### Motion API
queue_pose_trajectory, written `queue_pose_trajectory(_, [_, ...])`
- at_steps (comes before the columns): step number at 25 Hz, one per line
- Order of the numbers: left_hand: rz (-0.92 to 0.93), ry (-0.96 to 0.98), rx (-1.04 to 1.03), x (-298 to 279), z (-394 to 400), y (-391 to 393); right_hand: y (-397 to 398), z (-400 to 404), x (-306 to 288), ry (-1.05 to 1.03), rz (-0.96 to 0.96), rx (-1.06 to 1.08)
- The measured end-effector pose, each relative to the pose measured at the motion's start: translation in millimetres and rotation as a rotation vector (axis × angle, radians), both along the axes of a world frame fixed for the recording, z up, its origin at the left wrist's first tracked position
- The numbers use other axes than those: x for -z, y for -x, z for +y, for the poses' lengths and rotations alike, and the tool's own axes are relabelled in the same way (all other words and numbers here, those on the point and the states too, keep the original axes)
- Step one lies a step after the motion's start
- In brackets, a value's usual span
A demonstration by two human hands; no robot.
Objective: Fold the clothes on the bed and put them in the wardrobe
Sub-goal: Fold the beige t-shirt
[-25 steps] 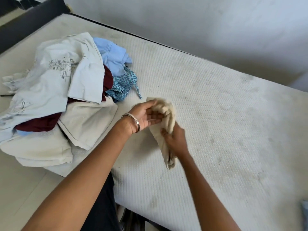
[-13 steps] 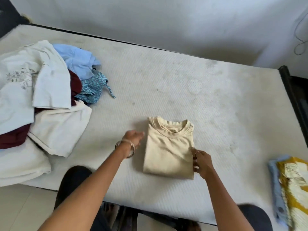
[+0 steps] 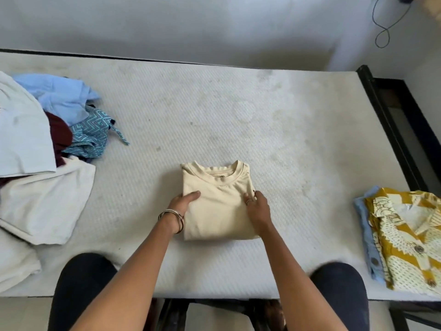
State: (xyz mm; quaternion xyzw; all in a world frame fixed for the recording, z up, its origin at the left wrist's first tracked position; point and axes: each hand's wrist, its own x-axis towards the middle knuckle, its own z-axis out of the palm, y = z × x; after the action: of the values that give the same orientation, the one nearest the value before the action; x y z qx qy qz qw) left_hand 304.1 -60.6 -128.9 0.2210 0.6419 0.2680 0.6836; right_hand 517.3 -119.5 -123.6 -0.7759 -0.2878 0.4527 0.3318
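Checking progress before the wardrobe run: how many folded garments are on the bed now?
3 visible: the cream T-shirt mid-bed under the left hand and right hand; the yellow patterned shirt at the right edge, atop a blue garment. More may hide beneath.

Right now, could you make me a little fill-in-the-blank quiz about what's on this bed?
1. Both hands rest on a folded ____ T-shirt.
2. The bracelets are on the ____ wrist.
3. The unfolded pile lies toward the person's ____ side.
4. The yellow patterned shirt lies on top of a ____ garment.

Missing words: cream; left; left; blue
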Motion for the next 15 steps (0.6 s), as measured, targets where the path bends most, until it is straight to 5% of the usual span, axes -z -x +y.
queue_pose_trajectory(4, [-0.233,-0.066,-0.021,-23.9,-5.1,-42.6,-43.7,-3.1,-25.2,-0.092,0.1,0.026])
queue_pose_trajectory(12, [-0.318,-0.341,0.575,-86.7,28.4,-231.2,-235.7,-4.6,-96.0,-0.25,0.155,0.243])
queue_pose_trajectory(15, [-0.285,-0.493,0.627,-96.5,45.6,-326.3,-328.2,7.9,-118.5,-0.304,0.07,0.245])
